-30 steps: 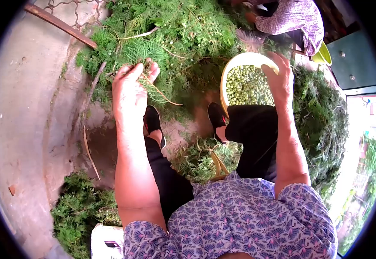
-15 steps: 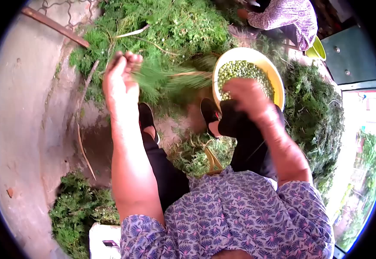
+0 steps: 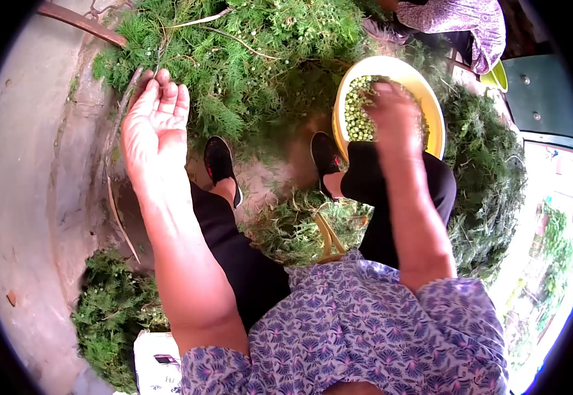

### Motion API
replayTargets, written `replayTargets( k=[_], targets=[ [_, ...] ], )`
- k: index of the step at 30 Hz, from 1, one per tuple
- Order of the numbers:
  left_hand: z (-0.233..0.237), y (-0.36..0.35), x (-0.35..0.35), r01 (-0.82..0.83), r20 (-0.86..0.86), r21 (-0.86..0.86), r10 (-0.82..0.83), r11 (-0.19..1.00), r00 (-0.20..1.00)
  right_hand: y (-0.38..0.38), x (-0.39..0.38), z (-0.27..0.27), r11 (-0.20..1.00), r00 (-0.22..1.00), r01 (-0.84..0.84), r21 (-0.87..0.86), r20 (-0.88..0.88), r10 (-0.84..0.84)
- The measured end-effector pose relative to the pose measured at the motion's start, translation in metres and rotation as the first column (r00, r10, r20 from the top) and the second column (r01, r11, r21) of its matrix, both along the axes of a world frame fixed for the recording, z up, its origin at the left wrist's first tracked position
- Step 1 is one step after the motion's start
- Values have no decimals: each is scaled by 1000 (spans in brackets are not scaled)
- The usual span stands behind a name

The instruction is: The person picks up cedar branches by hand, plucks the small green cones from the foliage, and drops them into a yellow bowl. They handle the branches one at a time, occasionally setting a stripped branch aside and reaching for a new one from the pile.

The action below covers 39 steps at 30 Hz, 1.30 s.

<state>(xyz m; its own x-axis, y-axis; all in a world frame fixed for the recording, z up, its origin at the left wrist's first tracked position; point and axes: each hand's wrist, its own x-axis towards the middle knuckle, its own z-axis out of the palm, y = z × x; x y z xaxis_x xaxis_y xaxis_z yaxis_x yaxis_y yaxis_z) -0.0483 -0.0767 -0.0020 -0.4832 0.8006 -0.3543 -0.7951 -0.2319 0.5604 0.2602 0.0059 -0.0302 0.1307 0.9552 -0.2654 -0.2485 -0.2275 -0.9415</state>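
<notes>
Head view shows the person's bare left hand (image 3: 157, 128) turned palm up, its fingers parted and slightly bent, the visible palm bare. Thin greenery passes close to those fingertips; whether they touch it, I cannot tell. The bare right hand (image 3: 397, 118) is blurred above a round yellow plastic basin (image 3: 436, 128); how far its fingers are open, and what they may have hold of, I cannot tell. Small round green berries (image 3: 357, 122) lie in the basin, under and just left of these fingers.

A large heap of feathery green branches (image 3: 280, 39) spreads beyond and between both sets of fingers. Just left of the left fingers runs a slender brown stick (image 3: 119, 118); farther out, beyond them, is a reddish-brown bar (image 3: 82, 23). Right of the right fingers lies a mound of darker green foliage (image 3: 487, 174). Beyond the right fingers, another person's purple patterned sleeve (image 3: 438, 16) shows, near a bright yellow-green container (image 3: 496, 78). Two black shoes (image 3: 219, 161) stand between the hands, nearer the body than the fingers.
</notes>
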Motion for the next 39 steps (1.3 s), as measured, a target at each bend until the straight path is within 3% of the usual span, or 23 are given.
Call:
replayTargets(
  k=[2, 3, 4, 6, 7, 9, 12, 13, 16, 17, 18, 20, 21, 23, 27, 30, 33, 34, 36, 37, 38, 39],
  targets=[
    [4, 4, 1, -12, 26, -32, 13, 999, 1000, 10, -46, -64, 947, 938, -281, -159, 166, 306],
    [6, 5, 1, -20, 38, -43, 22, 999, 999, 12, -50, -132, 893, 813, -411, -184, 369, 450],
    [5, 6, -1, -23, 34, -45, 25, 999, 999, 18, -57, -182, 819, 627, -525, -232, 546, 556],
    [6, 4, -5, 30, 74, 10, -31, 999, 997, 5, -76, -195, 678, 121, -612, -406, 800, 588],
    [9, 3, -4, 23, 69, -11, -22, 1000, 997, 9, -83, -207, 673, 124, -619, -406, 795, 594],
    [9, 0, -7, 33, 63, -25, -32, 999, 998, 11, -89, -233, 593, -14, -612, -523, 757, 654],
    [10, 1, -5, 40, 36, -16, -40, 999, 999, 27, -99, -255, 556, 16, -610, -565, 692, 721],
    [12, 2, -4, 25, 32, -38, -24, 999, 999, 31, -101, -259, 535, -36, -598, -597, 686, 727],
    [15, 6, -1, -1, 5, -83, 1, 997, 1000, 41, -94, -282, 578, -51, -558, -596, 719, 693],
    [15, 7, -1, 6, 11, -74, -6, 997, 1000, 37, -94, -278, 662, -2, -562, -496, 801, 599],
    [14, 7, -1, 15, 15, -64, -14, 998, 1000, 36, -94, -273, 663, -2, -563, -493, 803, 595],
    [13, 7, -1, 18, 10, -86, -17, 996, 1000, 34, -93, -252, 757, 289, -622, -200, 840, 460],
    [13, 9, 0, 19, 0, -102, -19, 995, 1000, 30, -98, -233, 762, 357, -646, 45, 900, 250],
    [15, 10, 4, 16, -63, -160, -26, 987, 998, 25, -110, -188, 733, 422, -665, 142, 881, 213],
    [9, 10, 13, -42, -210, -290, -21, 956, 977, 15, -130, -88, 557, 450, -782, 279, 871, 196],
    [4, 11, 25, -22, -282, -456, -121, 890, 952, 8, -129, -27, 242, 404, -898, 368, 907, 116],
    [-4, 11, 22, 273, -134, -322, -329, 906, 935, -2, -121, 34, 6, 326, -944, 329, 932, 158],
    [-7, 11, 19, 408, -123, -235, -443, 882, 888, -4, -116, 48, 1, 331, -942, 335, 932, 150],
    [21, 8, 34, 427, -214, -255, -481, 868, 850, -4, -106, 66, -195, 169, -963, 183, 982, 87],
    [30, 6, 43, 415, -241, -277, -481, 867, 843, -5, -103, 69, -219, 50, -974, 61, 997, 53],
    [34, 6, 48, 402, -267, -303, -482, 864, 835, -7, -102, 72, -218, 50, -974, 60, 997, 52],
    [16, 9, 42, 449, -373, -215, -498, 867, 783, -9, -102, 74, -222, 32, -974, 49, 996, 80]
  ],
)
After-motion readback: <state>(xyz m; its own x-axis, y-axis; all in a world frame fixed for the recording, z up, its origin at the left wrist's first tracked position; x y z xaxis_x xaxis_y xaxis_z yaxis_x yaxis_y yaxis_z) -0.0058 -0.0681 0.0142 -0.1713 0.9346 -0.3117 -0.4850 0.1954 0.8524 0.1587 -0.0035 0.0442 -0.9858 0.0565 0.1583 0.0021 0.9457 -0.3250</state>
